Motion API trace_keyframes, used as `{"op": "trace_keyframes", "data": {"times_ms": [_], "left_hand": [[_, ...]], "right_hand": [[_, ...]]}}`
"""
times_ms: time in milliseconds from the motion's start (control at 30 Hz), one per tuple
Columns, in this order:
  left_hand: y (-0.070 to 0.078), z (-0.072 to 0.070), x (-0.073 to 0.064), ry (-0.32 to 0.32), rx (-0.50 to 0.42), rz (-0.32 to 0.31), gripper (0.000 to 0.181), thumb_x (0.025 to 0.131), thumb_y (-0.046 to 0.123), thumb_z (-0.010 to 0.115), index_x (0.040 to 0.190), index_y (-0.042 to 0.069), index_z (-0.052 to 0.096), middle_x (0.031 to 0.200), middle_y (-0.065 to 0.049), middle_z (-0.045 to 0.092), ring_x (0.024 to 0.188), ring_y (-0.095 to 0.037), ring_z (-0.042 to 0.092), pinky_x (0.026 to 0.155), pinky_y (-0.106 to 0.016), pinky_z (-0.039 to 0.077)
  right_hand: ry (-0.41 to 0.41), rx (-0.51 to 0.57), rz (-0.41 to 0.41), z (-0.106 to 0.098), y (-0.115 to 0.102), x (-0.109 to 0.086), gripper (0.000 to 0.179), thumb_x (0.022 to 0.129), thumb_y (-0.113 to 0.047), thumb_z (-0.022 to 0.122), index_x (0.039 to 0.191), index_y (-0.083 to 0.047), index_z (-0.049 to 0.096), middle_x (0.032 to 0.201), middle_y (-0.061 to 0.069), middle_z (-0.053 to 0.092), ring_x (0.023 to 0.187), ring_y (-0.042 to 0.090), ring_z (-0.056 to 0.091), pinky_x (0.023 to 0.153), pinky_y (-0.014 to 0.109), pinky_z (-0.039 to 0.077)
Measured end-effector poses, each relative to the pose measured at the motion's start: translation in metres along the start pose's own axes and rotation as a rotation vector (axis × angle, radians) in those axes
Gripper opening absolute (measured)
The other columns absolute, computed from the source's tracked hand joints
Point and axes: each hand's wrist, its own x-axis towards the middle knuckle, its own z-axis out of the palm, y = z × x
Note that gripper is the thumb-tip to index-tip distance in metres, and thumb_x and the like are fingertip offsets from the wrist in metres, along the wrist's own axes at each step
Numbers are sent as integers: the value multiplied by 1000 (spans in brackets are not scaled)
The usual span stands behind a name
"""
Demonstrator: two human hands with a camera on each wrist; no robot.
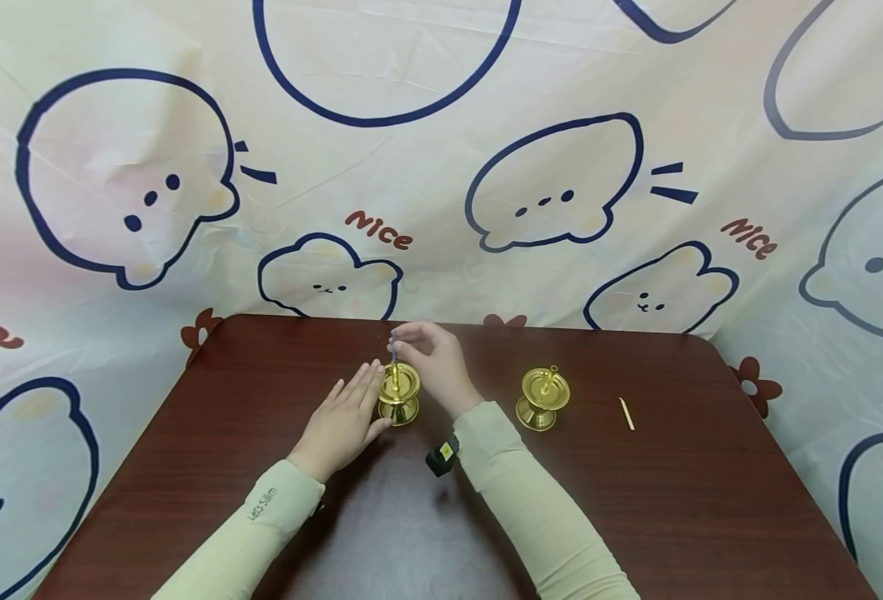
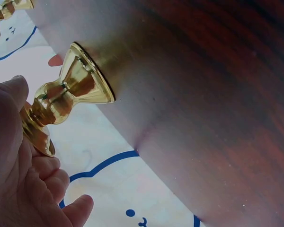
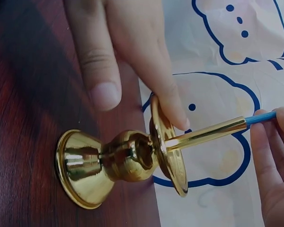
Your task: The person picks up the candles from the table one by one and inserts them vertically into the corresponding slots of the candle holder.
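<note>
A brass candle holder [image 1: 398, 410] stands upright on the table, with a round base, a dish and a narrow tube [image 3: 208, 135] rising from the dish. A thin blue candle [image 3: 261, 117] is in line with the tube's top end, its lower tip right at the opening. My right hand [image 1: 441, 367] pinches this candle between thumb and fingers, above the holder. On the holder's left side, my left hand [image 1: 342, 421] keeps its fingers straight, one fingertip resting at the dish [image 3: 177, 161]. In the left wrist view the dish is partly hidden behind that hand.
To the right stands a second brass candle holder [image 1: 537, 415] with a small ring at its dish. Farther right, a thin cream-coloured stick [image 1: 626, 414] lies on the dark wooden table [image 1: 681, 508]. A printed cloth [image 1: 426, 175] hangs behind the table's back edge.
</note>
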Motion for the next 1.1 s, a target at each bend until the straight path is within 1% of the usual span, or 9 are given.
{"op": "trace_keyframes", "data": {"times_ms": [67,200,333,467,567,667,767,933,1100], "left_hand": [[0,0,0,0,0,0,77,100,38,64,156,-5,32,161,-21,33,150,-34,29,116,-56,32],[0,0,1,3,1,2,78,100,39,64,156,-5,32,161,-21,33,150,-34,29,116,-56,33],[0,1,0,4,2,3,78,100,39,64,156,-5,32,161,-21,32,150,-34,29,116,-56,33],[-1,1,-1,8,5,3,78,100,38,64,156,-5,32,162,-21,32,150,-34,29,116,-56,33],[-1,2,-1,6,4,2,78,100,39,64,156,-5,32,162,-20,31,150,-34,29,116,-56,32],[-1,2,-1,4,4,2,78,100,39,64,156,-5,31,162,-20,30,150,-34,28,117,-56,31],[-2,2,-1,6,4,3,78,100,38,64,156,-5,31,162,-20,31,150,-34,29,117,-56,31],[-2,3,-1,7,5,4,79,100,39,64,156,-5,31,162,-20,30,150,-34,28,117,-56,30],[-2,3,-1,4,7,3,79,100,40,63,156,-5,31,163,-20,30,151,-34,28,117,-56,31]], "right_hand": [[-1,-27,-9,0,0,0,19,98,-10,68,116,-4,70,107,7,73,100,16,72,89,29,57],[4,-36,-1,0,0,0,17,98,-12,69,115,-9,71,108,6,74,101,17,71,90,30,57],[7,-37,2,0,2,-1,18,98,-13,68,115,-9,71,109,6,73,102,18,71,91,32,57],[7,-58,1,2,3,-2,17,98,-8,67,115,-5,69,109,9,72,103,21,70,93,33,56],[2,-78,1,2,2,-3,17,98,-7,68,114,-4,69,110,9,72,105,20,69,95,32,55],[-7,-86,-6,1,5,-3,16,97,-11,69,113,-8,70,110,4,72,106,16,68,97,31,53],[-13,-82,-21,0,6,-4,16,97,-15,70,113,-11,70,110,3,72,107,15,68,99,32,53],[-17,-62,-31,-1,8,-5,17,97,-17,70,112,-10,71,109,2,72,107,16,68,100,34,53],[-18,-90,-28,-1,8,-5,18,98,-18,70,114,-9,70,109,0,72,105,13,68,99,33,53]]}}
